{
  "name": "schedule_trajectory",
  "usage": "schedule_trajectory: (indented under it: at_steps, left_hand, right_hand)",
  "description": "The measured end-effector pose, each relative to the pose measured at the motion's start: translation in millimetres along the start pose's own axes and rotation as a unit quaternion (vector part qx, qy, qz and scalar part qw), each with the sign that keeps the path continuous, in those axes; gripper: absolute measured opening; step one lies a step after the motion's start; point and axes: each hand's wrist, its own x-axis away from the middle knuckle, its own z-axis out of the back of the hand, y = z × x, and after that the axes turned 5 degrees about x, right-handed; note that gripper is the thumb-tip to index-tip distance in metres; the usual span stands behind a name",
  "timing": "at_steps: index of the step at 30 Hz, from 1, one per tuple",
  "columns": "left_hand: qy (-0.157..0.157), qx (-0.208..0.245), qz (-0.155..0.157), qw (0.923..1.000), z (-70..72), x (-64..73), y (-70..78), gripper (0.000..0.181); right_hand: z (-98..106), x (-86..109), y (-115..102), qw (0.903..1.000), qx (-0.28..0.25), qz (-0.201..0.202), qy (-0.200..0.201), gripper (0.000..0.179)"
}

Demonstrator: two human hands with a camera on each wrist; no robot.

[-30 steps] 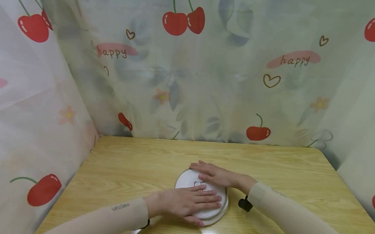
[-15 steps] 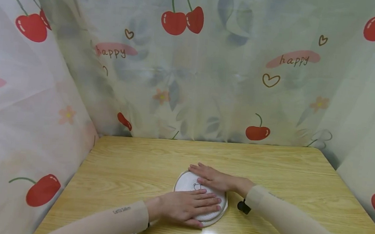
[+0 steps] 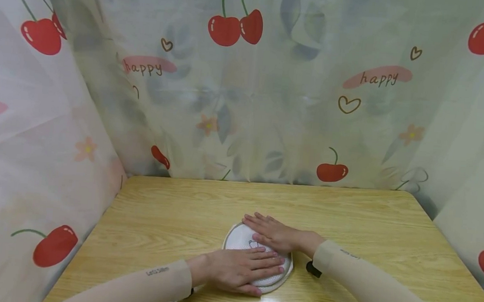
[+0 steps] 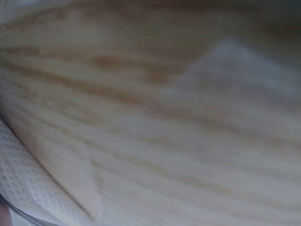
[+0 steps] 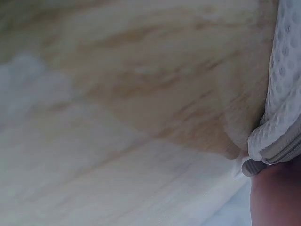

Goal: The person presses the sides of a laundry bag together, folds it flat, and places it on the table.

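A round white mesh laundry bag (image 3: 235, 240) lies squashed flat on the wooden table, with a small dark line drawing on its top. Across its near half rests my left hand (image 3: 243, 269), fingers straight and pointing right. My right hand (image 3: 275, 234) presses on the far right part, its fingers extended toward the far rim. In the left wrist view, mesh fabric (image 4: 33, 183) and a strip of zipper (image 4: 21, 214) show at the lower left corner. The right wrist view has the mesh edge (image 5: 282, 94) and a grey zipper pull (image 5: 255, 167) beside a bit of skin.
The light wood table (image 3: 169, 211) extends around the bag on all sides. A cherry-printed curtain (image 3: 250, 99) hangs behind the table and along both sides. Light reflects off the tabletop near the front.
My right hand has slid slightly toward me over the bag. The bag's far rim sits a little lower in view. My left hand has barely moved.
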Motion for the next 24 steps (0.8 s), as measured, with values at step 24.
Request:
schedule_trajectory:
  at_steps: [24]
  left_hand:
    - [-0.006,-0.016,0.005,0.9998,-1.7,-0.9,-0.2,0.071]
  right_hand:
    - [9,2.9,-4,0.9999,0.015,-0.002,-0.002,0.059]
